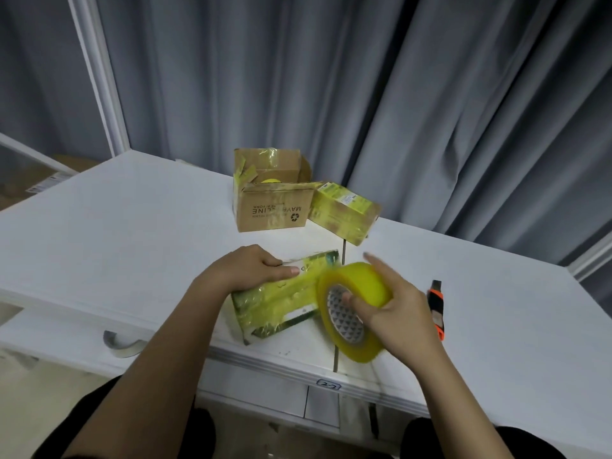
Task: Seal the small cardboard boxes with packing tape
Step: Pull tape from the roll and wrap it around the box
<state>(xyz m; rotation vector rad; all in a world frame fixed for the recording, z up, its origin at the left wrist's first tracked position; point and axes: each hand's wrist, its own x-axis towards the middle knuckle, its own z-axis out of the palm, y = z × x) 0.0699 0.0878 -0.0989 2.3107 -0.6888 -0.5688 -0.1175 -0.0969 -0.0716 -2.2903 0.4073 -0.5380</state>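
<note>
Both hands are busy: my left hand grips the far upper edge of the small box and keeps it from sliding on the desk, I think, while my right hand holds the yellow tape roll, thumb in its core, just beside the box's right end. That box lies flat near the front edge; its long axis runs from near-left to far-right. An orange knife waits on the right.

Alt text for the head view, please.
The person's left hand holds a small tape-wrapped box on the white table while the right hand grips a yellow tape roll beside it.
</note>
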